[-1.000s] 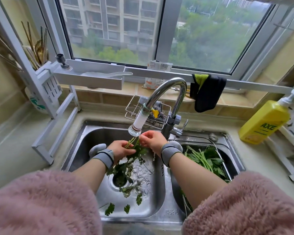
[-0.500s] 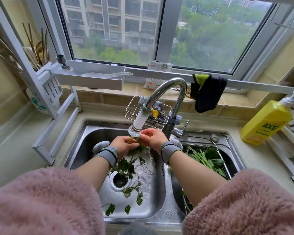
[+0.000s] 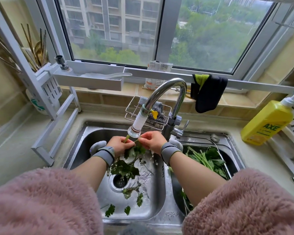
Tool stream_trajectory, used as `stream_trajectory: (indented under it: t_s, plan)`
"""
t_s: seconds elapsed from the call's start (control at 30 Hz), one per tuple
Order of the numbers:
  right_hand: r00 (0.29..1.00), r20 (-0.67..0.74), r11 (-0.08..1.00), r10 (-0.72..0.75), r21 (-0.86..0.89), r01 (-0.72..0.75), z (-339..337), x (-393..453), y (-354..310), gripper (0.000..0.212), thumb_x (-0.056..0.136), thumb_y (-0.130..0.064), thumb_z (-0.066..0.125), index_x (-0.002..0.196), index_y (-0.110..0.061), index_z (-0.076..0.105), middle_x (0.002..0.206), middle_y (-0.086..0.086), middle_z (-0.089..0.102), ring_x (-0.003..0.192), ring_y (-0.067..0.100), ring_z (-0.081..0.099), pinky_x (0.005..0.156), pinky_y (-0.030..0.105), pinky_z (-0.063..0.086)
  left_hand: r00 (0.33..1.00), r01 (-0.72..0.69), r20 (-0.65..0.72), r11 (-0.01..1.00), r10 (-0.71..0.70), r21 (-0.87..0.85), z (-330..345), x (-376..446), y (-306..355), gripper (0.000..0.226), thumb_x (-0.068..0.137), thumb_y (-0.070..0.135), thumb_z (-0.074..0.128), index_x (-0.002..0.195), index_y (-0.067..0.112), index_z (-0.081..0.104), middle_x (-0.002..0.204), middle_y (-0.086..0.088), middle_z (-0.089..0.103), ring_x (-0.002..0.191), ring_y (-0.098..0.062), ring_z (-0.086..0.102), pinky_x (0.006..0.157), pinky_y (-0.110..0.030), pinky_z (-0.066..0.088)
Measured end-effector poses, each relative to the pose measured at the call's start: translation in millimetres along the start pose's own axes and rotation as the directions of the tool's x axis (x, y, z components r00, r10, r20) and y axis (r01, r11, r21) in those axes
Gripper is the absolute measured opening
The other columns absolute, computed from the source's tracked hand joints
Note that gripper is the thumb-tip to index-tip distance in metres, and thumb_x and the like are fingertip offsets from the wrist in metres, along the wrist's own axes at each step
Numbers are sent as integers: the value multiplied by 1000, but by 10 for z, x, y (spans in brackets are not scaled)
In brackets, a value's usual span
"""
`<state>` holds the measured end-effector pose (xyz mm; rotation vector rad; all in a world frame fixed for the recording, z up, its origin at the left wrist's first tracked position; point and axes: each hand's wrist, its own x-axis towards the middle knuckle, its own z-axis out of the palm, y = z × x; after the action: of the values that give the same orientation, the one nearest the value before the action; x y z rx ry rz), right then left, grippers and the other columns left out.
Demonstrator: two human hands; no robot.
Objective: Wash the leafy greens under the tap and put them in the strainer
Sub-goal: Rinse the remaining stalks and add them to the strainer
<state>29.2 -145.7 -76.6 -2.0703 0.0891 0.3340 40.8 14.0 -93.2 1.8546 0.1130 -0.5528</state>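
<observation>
Head view: left hand (image 3: 120, 144) and right hand (image 3: 151, 140) both pinch stems of leafy greens (image 3: 129, 162) directly beneath the tap (image 3: 137, 127) outlet, over the left sink basin (image 3: 85, 143).

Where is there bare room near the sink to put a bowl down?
The counter left of the left basin, in front of the white rack, is bare. A narrower strip of counter lies between the right basin's rim and the yellow soap bottle. It is crowded in the strainer, full of greens, and around the drain.
</observation>
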Motion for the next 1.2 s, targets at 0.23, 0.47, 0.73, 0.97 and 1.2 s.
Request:
stream_trajectory:
  t_s: [0.23,0.47,0.73,0.97,1.2]
  plan:
    - [999,-17,999,38,16,-38,11,14,-68,36,98,-26,45,64,-19,54,61,-1,51,55,10,46,56,19,42,999,-29,-16,997,30,73,53,2,33,11,82,11,69,73,12,64,79,-6,64,78,-17,58,81,-30,49]
    - [1000,-13,993,-23,115,25,-19,29,-76,19,88,-8,61,71,-17,59,63,-3,56,56,7,50,57,15,46,1000,10,-19,996,-8,93,13,47,-16,36,80,37,70,77,1,68,74,-12,61,71,-20,52,73,-33,45]
    - [997,-72,999,-5,34,7,-24,45,-100,24,91,-20,58,96,0,70,66,-2,59,66,13,53,73,33,51,992,-53,116,999,54,-11,118,-30,128,24,82,0,65,102,12,59,98,-12,64,92,-24,59,92,-39,46]
    - [991,-133,995,0,97,13,-5,50,-93,29,98,-19,43,123,-8,56,109,9,62,78,11,52,63,19,41,1000,19,-2,986,-20,-164,180,90,62,20,95,13,49,81,11,62,79,-17,60,73,-27,55,78,-42,50]
    - [974,121,898,191,379,-223,210,-9,-66,37,97,-26,45,131,-13,46,103,3,59,79,7,53,60,12,41,998,37,-16,857,-53,-513,215,118,261,41,97,-1,36,137,-3,36,94,-21,58,67,-19,51,46,-20,50]
